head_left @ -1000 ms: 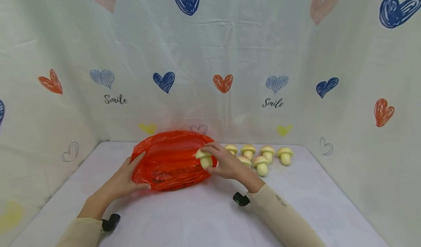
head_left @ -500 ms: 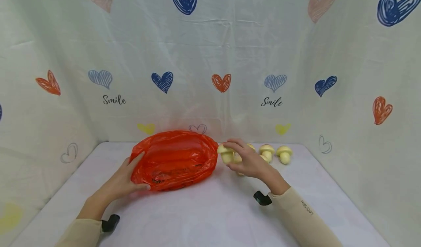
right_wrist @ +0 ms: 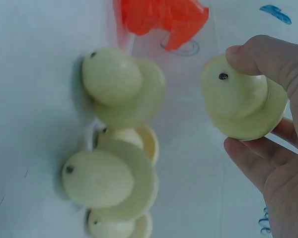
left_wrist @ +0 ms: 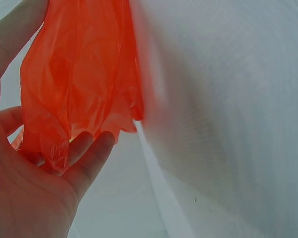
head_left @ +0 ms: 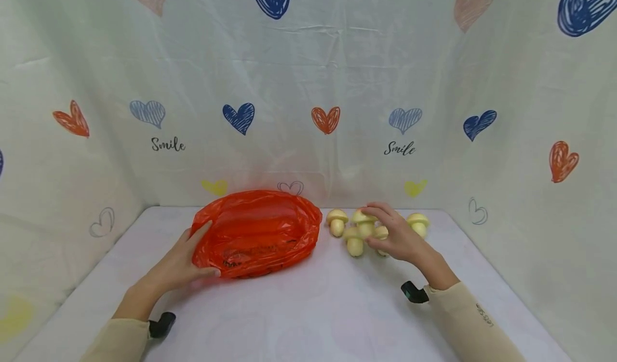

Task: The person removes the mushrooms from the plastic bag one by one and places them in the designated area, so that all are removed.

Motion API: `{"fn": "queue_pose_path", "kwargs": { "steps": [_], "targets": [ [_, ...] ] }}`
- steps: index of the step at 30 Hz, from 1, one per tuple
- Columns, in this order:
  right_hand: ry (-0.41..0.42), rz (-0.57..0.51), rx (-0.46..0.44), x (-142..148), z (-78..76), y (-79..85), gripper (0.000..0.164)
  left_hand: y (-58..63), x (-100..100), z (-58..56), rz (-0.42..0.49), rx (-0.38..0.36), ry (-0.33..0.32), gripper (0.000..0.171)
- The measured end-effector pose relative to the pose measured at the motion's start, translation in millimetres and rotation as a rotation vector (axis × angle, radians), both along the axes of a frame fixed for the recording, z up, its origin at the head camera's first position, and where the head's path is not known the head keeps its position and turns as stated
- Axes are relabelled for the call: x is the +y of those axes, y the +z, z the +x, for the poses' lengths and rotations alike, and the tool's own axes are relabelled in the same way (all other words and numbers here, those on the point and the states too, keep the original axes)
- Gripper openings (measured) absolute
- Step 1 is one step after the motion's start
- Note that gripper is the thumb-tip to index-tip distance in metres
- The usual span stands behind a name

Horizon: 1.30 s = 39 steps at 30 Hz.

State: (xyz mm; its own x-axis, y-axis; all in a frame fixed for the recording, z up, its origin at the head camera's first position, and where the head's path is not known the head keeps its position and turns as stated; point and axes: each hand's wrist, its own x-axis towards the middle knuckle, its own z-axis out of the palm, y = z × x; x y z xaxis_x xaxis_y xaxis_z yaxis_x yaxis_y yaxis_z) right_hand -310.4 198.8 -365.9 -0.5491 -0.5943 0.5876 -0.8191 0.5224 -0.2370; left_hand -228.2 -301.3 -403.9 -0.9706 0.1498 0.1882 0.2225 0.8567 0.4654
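Observation:
My left hand (head_left: pixel 180 263) holds the left end of a red plastic bag (head_left: pixel 262 233) lying on the table. In the left wrist view, its fingers (left_wrist: pixel 92 158) reach behind the bag's hanging folds (left_wrist: pixel 84 64). Over on the right, my right hand (head_left: pixel 402 239) pinches a pale yellow toy mushroom (right_wrist: pixel 233 94) between thumb and fingers, raised in the right wrist view. Several similar mushrooms stand beneath and around that hand, among them one nearest the bag (head_left: pixel 337 223) and another in front (head_left: pixel 354 244). Part of the group is hidden behind the right hand.
One more mushroom (head_left: pixel 418 224) stands at the group's right end. A white cloth covers the table (head_left: pixel 289 319). Behind the table's back edge hangs a pale curtain (head_left: pixel 289 67) printed with hearts.
My right hand has carried the mushroom from the bag's right edge rightward to the group of mushrooms. The left hand and the bag have stayed nearly still.

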Motion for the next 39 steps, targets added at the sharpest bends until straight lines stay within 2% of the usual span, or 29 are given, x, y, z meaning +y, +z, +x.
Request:
{"fn": "queue_pose_path", "kwargs": {
  "steps": [7,16,25,32,39],
  "targets": [
    [-0.057,0.025,-0.019,20.5,-2.5,-11.0,0.059,2.7,0.5,1.5,0.002,-0.001,0.004,0.113],
    [-0.153,0.001,-0.059,48.6,-5.2,-21.9,0.061,5.7,3.5,2.3,0.0,-0.019,0.012,0.113],
    [-0.228,0.028,-0.037,70.5,-10.1,-25.2,0.062,4.8,3.8,0.2,0.001,-0.005,0.003,0.113],
    [-0.311,0.057,-0.128,81.5,-13.7,-28.6,0.06,6.2,2.3,-0.3,-0.009,0.033,-0.025,0.113],
    [-0.324,0.057,-0.159,93.0,-17.4,-35.4,0.058,4.0,3.2,1.8,0.0,0.013,-0.019,0.114]
  ]
}}
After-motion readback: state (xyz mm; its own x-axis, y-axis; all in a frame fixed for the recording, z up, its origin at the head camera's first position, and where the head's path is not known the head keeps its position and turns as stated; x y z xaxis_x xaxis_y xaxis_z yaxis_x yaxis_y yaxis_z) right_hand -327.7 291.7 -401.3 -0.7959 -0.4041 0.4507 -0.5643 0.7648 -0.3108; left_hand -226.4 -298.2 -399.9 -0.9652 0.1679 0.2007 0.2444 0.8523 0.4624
